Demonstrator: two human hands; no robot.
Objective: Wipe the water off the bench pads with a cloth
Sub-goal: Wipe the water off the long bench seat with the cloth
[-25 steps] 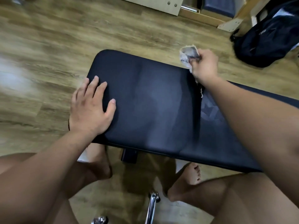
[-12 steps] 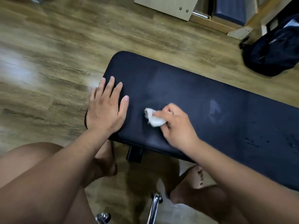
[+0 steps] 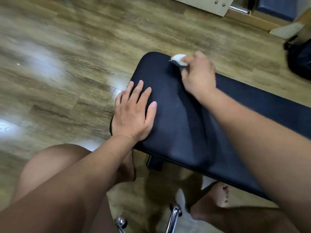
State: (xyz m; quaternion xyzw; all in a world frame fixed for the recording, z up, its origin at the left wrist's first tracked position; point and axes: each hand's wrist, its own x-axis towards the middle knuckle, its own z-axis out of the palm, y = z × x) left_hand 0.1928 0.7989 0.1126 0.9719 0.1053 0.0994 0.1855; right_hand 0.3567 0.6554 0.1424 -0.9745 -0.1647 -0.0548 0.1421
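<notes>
A dark navy bench pad (image 3: 176, 128) runs from the middle of the view off to the right. My left hand (image 3: 133, 115) lies flat on its near-left corner, fingers straight. My right hand (image 3: 198, 76) grips a small bunched white cloth (image 3: 179, 59) and holds it against the pad's far edge near the rounded end. A faint wet streak with tiny droplets shows on the pad between my two hands. The hand and cloth are blurred.
Wood-look floor (image 3: 67, 56) surrounds the bench. A black bag (image 3: 301, 59) lies at the right edge, wooden furniture (image 3: 210, 5) along the top. My bare legs and feet are below the bench, with chrome chair legs (image 3: 173, 217) at the bottom.
My right hand carried the cloth from the pad's far edge to the near-left part, then back up to the far edge. The left hand stayed flat on the corner; the camera shifted.
</notes>
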